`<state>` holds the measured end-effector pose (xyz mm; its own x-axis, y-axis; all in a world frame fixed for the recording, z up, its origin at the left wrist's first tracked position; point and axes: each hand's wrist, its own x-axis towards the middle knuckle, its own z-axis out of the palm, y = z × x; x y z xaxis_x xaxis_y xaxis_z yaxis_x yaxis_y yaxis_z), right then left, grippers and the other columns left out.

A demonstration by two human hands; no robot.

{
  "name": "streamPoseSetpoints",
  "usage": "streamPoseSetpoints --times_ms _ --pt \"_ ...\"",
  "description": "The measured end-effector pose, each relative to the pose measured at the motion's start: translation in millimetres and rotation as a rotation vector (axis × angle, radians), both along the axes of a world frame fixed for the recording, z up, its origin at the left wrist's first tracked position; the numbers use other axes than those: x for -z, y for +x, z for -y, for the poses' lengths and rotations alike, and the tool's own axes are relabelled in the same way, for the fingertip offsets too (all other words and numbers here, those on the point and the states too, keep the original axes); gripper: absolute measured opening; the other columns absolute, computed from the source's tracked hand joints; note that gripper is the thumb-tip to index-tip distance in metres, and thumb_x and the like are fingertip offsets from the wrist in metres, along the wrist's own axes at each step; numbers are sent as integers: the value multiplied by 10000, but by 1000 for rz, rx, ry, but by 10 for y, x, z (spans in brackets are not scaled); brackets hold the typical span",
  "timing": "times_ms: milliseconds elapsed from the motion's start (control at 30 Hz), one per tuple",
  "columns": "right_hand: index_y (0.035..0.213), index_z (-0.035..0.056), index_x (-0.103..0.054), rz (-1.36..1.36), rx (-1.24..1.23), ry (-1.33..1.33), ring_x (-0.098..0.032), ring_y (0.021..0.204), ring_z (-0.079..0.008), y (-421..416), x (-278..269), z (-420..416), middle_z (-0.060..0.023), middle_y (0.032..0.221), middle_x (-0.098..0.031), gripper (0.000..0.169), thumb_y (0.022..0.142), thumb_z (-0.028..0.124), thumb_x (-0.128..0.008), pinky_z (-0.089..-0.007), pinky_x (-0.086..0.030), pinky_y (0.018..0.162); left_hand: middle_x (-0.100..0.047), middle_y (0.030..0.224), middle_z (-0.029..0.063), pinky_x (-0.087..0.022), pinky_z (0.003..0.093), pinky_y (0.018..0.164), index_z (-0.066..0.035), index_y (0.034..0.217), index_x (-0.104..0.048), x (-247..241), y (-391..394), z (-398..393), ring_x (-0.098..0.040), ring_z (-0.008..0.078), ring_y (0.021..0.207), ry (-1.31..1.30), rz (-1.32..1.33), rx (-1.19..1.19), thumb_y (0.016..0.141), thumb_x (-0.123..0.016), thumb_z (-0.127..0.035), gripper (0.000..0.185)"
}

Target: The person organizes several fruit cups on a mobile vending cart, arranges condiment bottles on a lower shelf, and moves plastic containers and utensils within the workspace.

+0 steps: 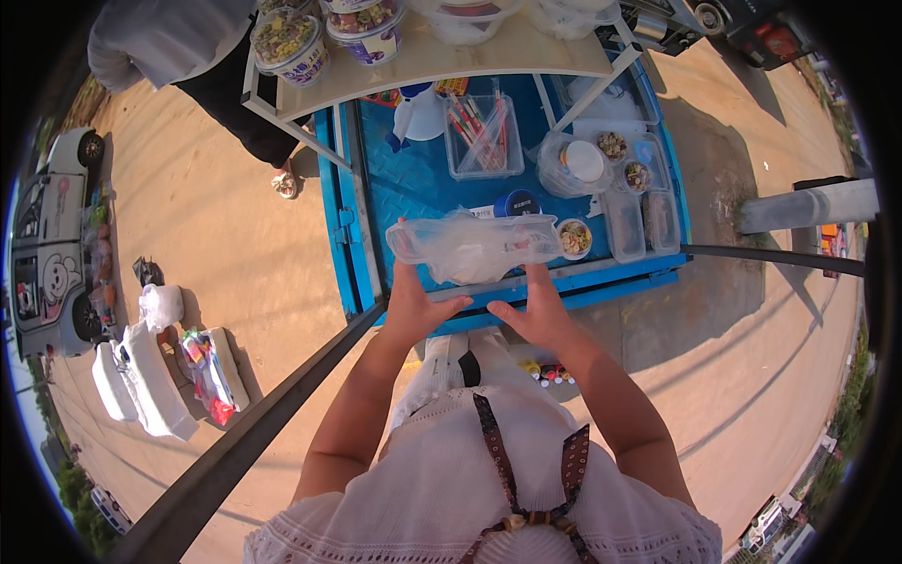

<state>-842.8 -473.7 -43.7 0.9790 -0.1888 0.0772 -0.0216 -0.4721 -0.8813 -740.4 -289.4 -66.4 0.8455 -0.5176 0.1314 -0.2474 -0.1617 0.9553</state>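
Above the front edge of a blue metal cart bed point(409, 183), both my hands hold a translucent plastic box point(472, 240) with a crumpled clear plastic bag in or around it. My left hand point(416, 303) grips its left end, with the thumb pointing inward. At the right end is my right hand point(539, 310), its fingertips partly hidden behind the plastic. A small cup of colourful pasta-like pieces point(574, 238) stands just right of the box. Behind the box sits a round dark-blue container point(518, 203) bearing writing.
A shelf point(451, 67) with filled plastic cups point(290, 46) overhangs the cart. Below it are a basket of wrapped straws or sticks point(485, 137), a white jug-like container point(419, 116), a bagged tub point(574, 162) and lidded boxes point(641, 222). A dark pole point(282, 395) slants at left; a person point(204, 63) stands beyond.
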Motion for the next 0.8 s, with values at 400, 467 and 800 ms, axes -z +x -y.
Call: streamPoseSetpoints --times_ms 400,467,800 --pt "1288 17 -391 -64 3 -81 -316 1246 -410 126 1359 -337 -224 1330 -358 570 814 244 -612 -476 -257 1038 -512 1189 199 -415 392 909 -19 1194 -475 1814 -96 28 -507 358 1074 204 -171 -26 658 -761 -223 641" --pt "1309 37 -368 -85 -21 -212 -295 1267 -396 88 1572 -319 -211 1348 -342 650 778 274 -658 -468 -254 1049 -529 1152 193 -435 391 882 -24 1197 -459 2427 -228 -62 -532 334 1037 -70 -370 -211 666 -757 -192 632" --pt "1408 65 -169 33 34 376 -112 1354 -376 131 645 -32 -188 1457 -119 949 709 342 -748 -466 -158 1092 -478 1275 138 -448 392 938 -46 1294 -387 1921 -88 -176 -491 271 1160 -200 -490 53 788 -657 -220 599"
